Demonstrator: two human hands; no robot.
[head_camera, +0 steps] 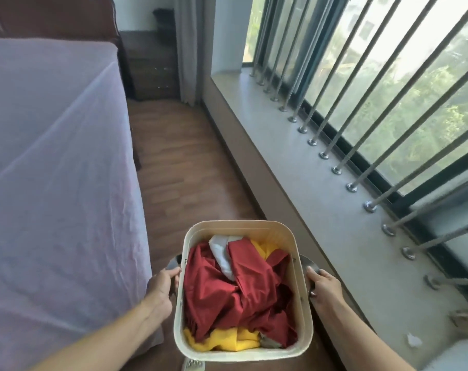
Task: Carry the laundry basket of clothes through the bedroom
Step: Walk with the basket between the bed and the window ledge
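A cream laundry basket (299, 266) hangs in front of me, low in the head view, above the wooden floor. Dark red clothes (235, 293) fill it, with yellow fabric (227, 341) and a grey-white piece (222, 253) showing among them. My left hand (161, 287) grips the metal handle on the basket's left side. On the opposite side my right hand (325, 286) holds the other metal handle. Both forearms reach in from the bottom edge.
A bed with a lilac sheet (53, 183) fills the left. A grey window ledge (294, 162) with metal bars (361, 103) runs along the right. Between them a strip of wooden floor (182, 162) leads to a dark nightstand (151, 65) and curtain (187, 49).
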